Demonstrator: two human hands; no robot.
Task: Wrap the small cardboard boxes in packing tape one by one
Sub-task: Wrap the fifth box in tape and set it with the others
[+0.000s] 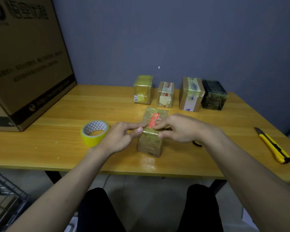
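Both hands on the taped box, mid-table

The box stands on the wooden table near the front edge, already shiny with tape and showing a red label on top. Left hand has its fingertips on the top left edge, thumb against the near side, so it's kind of pinching the corner. Right hand does the same from the right, fingers on the label, thumb on the front edge. Tape roll sits just left of the left hand. Four wrapped boxes line up along the back by the wall. Yellow knife lies well off to the right, and a big carton fills the left corner.
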